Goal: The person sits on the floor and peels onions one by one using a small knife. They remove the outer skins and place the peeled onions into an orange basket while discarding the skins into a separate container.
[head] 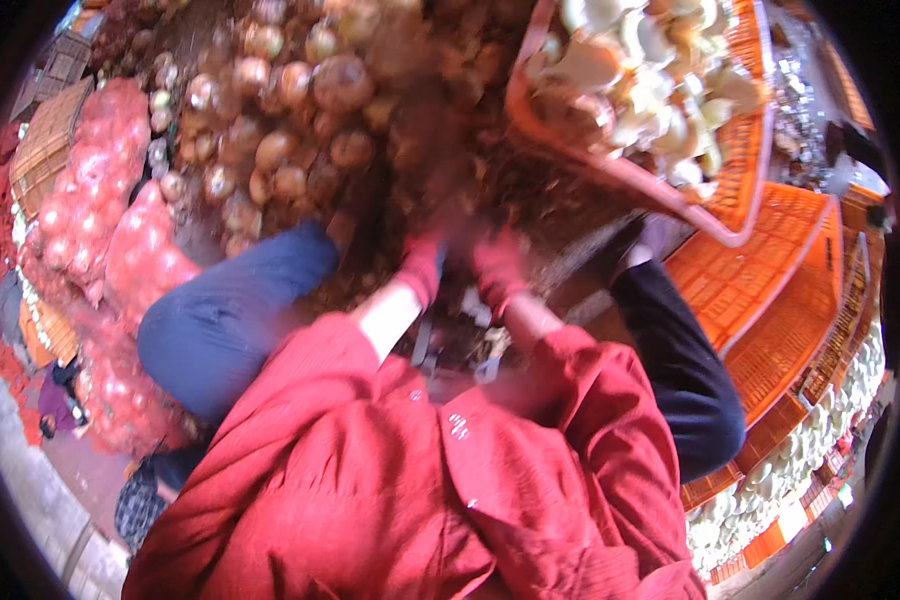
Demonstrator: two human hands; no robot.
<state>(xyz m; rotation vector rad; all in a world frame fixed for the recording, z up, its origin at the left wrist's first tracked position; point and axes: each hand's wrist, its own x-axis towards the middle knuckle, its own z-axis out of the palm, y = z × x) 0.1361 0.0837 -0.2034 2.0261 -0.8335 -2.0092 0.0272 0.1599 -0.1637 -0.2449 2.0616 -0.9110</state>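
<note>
In red gloves, my left hand [422,264] and my right hand [497,266] are close together between my knees. Blur and a dark smear hide the fingertips and anything between them. A heap of unpeeled onions [289,161] with loose brown skins spreads ahead, mostly to the left. At the upper right, pale peeled onions [660,97] fill an orange plastic crate [750,135]. Below my hands, some pale scraps [495,343] lie near my lap.
Red mesh sacks of onions [94,187] line the left side beside a wicker-like basket [51,142]. Stacked orange crates [750,262] stand at the right, past my right leg. Many pale onions [802,450] lie behind them. Parts of other people show at both edges.
</note>
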